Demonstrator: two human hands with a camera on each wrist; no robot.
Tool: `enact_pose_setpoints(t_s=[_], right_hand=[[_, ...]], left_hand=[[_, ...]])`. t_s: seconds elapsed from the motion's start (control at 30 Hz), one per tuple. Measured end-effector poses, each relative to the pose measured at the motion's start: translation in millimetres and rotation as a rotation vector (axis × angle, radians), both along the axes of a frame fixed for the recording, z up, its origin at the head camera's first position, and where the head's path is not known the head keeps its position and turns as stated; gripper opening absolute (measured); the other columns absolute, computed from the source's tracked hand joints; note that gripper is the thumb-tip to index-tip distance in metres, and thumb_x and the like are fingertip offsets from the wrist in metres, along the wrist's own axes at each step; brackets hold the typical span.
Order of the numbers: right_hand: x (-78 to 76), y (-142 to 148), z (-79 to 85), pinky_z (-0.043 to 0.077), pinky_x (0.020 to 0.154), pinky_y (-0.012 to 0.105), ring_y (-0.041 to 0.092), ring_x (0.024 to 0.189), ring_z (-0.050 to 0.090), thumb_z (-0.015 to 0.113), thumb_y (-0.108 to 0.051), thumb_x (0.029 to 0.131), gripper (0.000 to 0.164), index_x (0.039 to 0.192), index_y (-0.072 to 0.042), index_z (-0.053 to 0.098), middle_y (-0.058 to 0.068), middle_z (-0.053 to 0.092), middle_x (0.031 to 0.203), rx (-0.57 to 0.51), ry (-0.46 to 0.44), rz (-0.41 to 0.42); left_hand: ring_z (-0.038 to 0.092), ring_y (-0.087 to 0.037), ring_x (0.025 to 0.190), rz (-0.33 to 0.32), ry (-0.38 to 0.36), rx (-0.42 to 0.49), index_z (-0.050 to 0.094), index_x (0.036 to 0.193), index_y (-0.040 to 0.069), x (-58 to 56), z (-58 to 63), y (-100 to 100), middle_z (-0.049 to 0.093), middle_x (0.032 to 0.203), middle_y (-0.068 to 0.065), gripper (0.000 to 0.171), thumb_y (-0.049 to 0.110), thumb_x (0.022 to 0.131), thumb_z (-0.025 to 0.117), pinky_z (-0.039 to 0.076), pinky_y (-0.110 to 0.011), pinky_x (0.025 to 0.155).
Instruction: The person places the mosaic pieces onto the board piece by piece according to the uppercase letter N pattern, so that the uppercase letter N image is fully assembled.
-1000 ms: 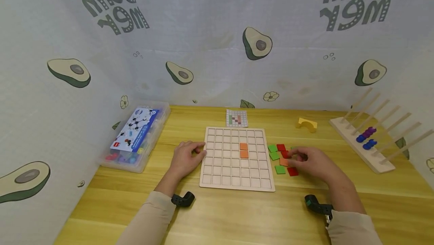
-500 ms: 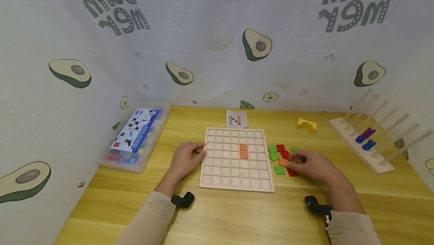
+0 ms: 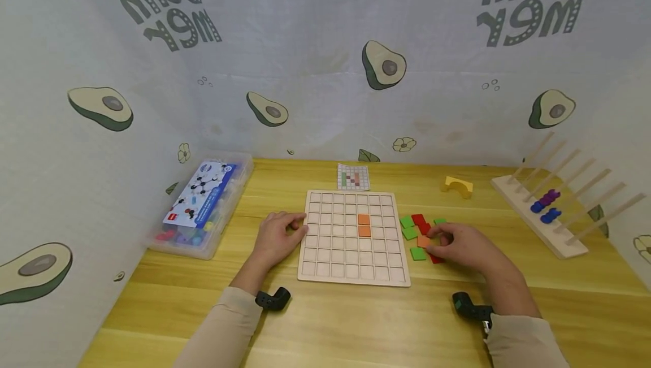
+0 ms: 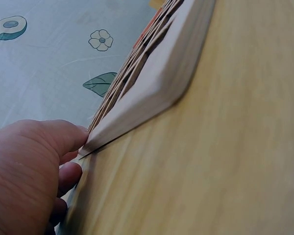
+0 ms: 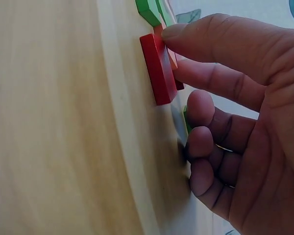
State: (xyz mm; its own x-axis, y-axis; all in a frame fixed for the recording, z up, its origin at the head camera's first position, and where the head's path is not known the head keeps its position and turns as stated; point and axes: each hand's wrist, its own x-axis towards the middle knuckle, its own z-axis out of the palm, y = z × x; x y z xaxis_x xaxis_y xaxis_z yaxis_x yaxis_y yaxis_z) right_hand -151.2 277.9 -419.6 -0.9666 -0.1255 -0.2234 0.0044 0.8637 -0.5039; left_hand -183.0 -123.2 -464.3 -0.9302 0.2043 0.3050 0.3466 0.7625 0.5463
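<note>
A wooden grid board (image 3: 354, 285) lies mid-table, two orange tiles (image 3: 364, 225) in adjoining cells. My left hand (image 3: 276, 239) rests at its left edge, thumb and index fingertips touching the rim; the left wrist view shows the thumb (image 4: 66, 134) against the board's side (image 4: 161, 83). Right of the board, my right hand (image 3: 460, 246) pinches a loose orange tile (image 3: 422, 241) between thumb and index finger, the tile still low among the others. Around it lie several green tiles (image 3: 418, 254) and red tiles (image 3: 418, 219). One red tile (image 5: 159, 68) sits just under the thumb in the right wrist view.
A small pattern card (image 3: 353, 177) lies behind the board. At left stands a clear plastic case (image 3: 203, 204) of colored parts. A yellow arch block (image 3: 458, 186) and a wooden peg rack (image 3: 539, 215) with blue and purple beads stand at right.
My right thumb and index finger have shifted slightly nearer and left, from beside a red tile onto the loose orange tile. The left hand and the board stay put.
</note>
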Motion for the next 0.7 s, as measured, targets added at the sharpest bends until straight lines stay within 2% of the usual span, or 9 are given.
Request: enact_pose_setpoints(t_s=[0.37,0.7], right_hand=[[0.1,-1.8,1.2,0.033,0.052,0.031,0.019,0.063,0.043,0.072,-0.038,0.077,0.043,0.107,-0.011,0.06,0.004,0.046,0.077,-0.036,-0.039,0.0],[-1.2,-3.5,-1.3,0.033,0.051,0.03,0.018,0.059,0.043,0.072,-0.032,0.079,0.036,0.105,-0.011,0.06,0.003,0.047,0.074,-0.035,-0.006,0.025]], left_hand=[[0.043,-0.011,0.074,-0.014,0.02,0.009,0.069,0.11,0.018,-0.5,-0.5,-1.2,0.054,0.076,0.012,0.03,0.034,0.084,0.066,0.032,-0.032,0.074],[0.043,-0.011,0.075,-0.013,0.023,0.007,0.069,0.11,0.019,-0.5,-1.0,-1.5,0.054,0.076,0.013,0.03,0.034,0.084,0.066,0.032,-0.032,0.074]])
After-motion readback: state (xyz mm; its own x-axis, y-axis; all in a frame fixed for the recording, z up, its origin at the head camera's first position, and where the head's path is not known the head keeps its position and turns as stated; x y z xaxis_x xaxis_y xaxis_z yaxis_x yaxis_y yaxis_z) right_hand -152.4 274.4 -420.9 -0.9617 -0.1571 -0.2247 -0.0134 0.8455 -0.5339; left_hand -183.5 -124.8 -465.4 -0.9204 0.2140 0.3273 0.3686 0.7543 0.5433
